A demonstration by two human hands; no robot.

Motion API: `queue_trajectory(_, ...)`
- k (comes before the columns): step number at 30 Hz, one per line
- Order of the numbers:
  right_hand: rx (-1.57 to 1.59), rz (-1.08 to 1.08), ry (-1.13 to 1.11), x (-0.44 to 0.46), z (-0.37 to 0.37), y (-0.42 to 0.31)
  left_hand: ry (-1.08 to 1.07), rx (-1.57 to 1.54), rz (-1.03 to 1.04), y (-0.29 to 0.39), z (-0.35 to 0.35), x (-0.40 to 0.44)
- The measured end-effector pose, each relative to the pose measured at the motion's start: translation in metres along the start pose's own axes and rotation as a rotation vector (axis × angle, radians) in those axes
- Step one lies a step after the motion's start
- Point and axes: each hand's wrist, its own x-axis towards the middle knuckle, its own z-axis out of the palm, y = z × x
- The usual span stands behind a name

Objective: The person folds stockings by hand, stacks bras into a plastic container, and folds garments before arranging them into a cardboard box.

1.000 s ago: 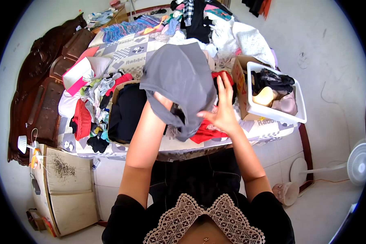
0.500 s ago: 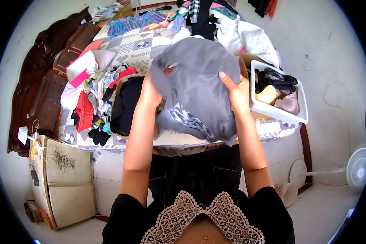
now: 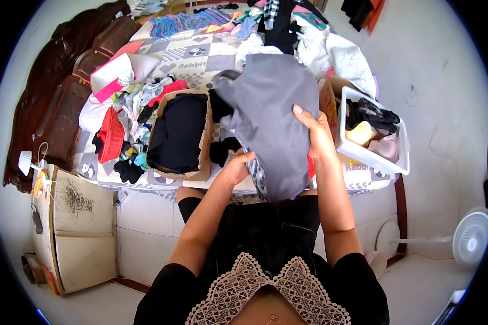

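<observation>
A smooth grey garment (image 3: 276, 119) hangs in front of me above the bed's near edge, its lower part over my lap. A black-and-white patterned strip (image 3: 256, 170) shows along its lower left side. My left hand (image 3: 239, 167) is closed on the garment's edge by that strip. My right hand (image 3: 320, 132) grips the right edge, thumb on the front and the other fingers mostly hidden behind. Left of the garment stands a cardboard box (image 3: 205, 154) holding folded black clothing (image 3: 180, 132).
A white plastic bin (image 3: 358, 150) with dark lace and beige items stands at right, beside another cardboard box (image 3: 327, 105). Mixed small clothes (image 3: 130, 138) lie at left, with a red basket (image 3: 110, 135). More clothes (image 3: 279, 32) cover the far bed. A white fan (image 3: 472, 233) stands right.
My left hand has moved down and to the right, onto the garment's lower left edge. The garment has narrowed and hangs more upright, uncovering the box of black clothing. My right hand keeps its grip.
</observation>
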Motion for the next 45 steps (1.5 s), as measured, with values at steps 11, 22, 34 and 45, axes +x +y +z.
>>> queue_trajectory(11, -0.127, -0.080, -0.374, -0.024, -0.017, 0.051, 0.128, 0.182, 0.527, 0.058, 0.074, -0.032)
queue_trajectory(22, 0.020, 0.044, -0.041, -0.021, 0.020, 0.103, 0.204, 0.635, 0.851, 0.029, 0.084, -0.043)
queue_trajectory(34, 0.431, 0.019, -0.162, 0.054, 0.146, 0.076, 0.508, 0.897, 0.860, 0.098, 0.028, -0.087)
queue_trajectory(45, 0.264, -0.036, -0.211, 0.112, 0.238, 0.175, 1.003, 0.981, 0.776, 0.126, -0.068, -0.111)
